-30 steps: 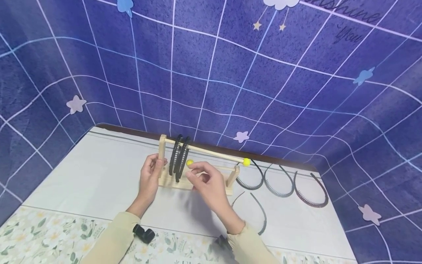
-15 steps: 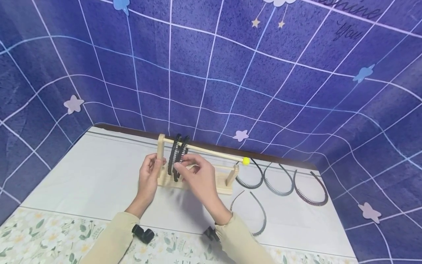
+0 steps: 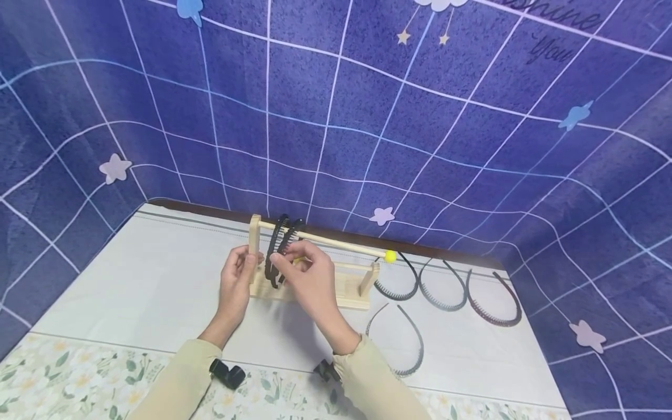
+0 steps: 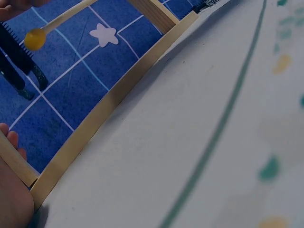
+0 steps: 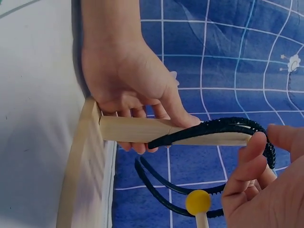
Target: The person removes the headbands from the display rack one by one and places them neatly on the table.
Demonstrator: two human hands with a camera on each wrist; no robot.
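Observation:
A wooden rack stands on the white table, its upper rod tipped with a yellow ball. My left hand grips the rack's left upright, thumb on one side and fingers on the other in the right wrist view. Black toothed headbands hang from the upper rod near that upright. My right hand pinches one of them between thumb and fingers; its palm covers part of the lower rod. In the left wrist view, the headbands' ends hang beside a yellow ball.
Right of the rack lie a black headband, a grey one and a dark brown one. Another grey headband lies nearer the front. A blue curtain rises behind the table's dark back edge.
My right hand has moved left onto the hanging headbands, which have shifted and tilted slightly. The lower yellow ball, earlier in plain sight, is now mostly behind that hand. My left hand keeps its grip.

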